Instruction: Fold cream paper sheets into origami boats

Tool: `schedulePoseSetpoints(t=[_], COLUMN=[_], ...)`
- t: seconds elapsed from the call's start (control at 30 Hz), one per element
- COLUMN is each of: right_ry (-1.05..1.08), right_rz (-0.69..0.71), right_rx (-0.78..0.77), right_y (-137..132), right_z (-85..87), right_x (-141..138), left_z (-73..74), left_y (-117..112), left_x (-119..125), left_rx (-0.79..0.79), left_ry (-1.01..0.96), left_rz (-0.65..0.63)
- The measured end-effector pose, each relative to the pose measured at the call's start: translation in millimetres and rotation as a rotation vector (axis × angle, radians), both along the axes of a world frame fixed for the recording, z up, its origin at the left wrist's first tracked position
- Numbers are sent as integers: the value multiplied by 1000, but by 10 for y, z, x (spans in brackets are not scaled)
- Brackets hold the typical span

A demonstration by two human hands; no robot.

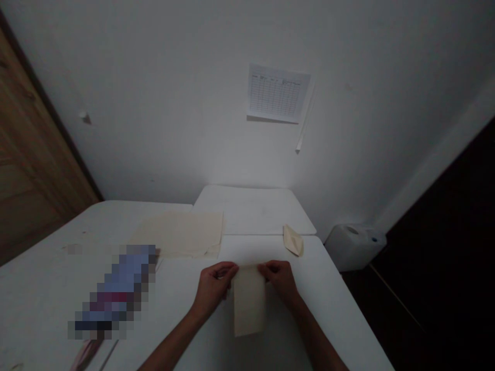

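A narrow beige piece of paper or cloth (249, 304) hangs between my hands, its top edge pinched at both corners. I cannot tell which material it is. My left hand (214, 283) grips the left corner between thumb and fingers, while my right hand (281, 278) holds the right corner the same way. Beyond my left hand lies a larger flat beige sheet (185, 232), its near edge uneven. Past my right hand, a small folded beige piece (293, 241) rests near the table's right edge.
The white table (328, 299) has a raised or separate white panel (259, 206) at its back, against the wall. A blurred-out bluish object (119, 288) lies on the left. On the floor at right stands a white plastic jerrycan (353, 247). A printed sheet (276, 95) hangs on the wall.
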State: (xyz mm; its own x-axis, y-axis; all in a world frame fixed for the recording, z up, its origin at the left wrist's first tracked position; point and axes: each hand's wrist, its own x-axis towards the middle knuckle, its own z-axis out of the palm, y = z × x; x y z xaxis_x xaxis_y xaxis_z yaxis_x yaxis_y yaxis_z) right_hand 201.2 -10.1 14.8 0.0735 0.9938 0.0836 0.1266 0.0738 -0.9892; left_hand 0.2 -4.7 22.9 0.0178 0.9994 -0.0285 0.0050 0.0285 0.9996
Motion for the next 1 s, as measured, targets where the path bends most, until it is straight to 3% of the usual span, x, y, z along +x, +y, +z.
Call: schedulePoseSetpoints(t=[0.2, 0.43, 0.57, 0.67, 0.8, 1.0], right_ry=[14, -105, -291, -415, -558, -736], right_rz=[22, -43, -105, -98, -108, 12], right_rx=[-23, 40, 112, 145, 235, 297], right_y=[-4, 18, 61, 102, 145, 156], right_z=[-5, -49, -95, -108, -92, -110], right_x=[-22, -16, -11, -12, 4, 50], left_z=[16, -111, -98, -51, -30, -70], left_y=[11, 105, 236, 307, 332, 316], left_x=[-6, -22, -44, -46, -29, -23], left_rx=[-33, 51, 278, 346, 368, 429], left_ry=[3, 94, 491, 766, 885, 1079], left_rz=[-3, -36, -99, -113, -74, -112])
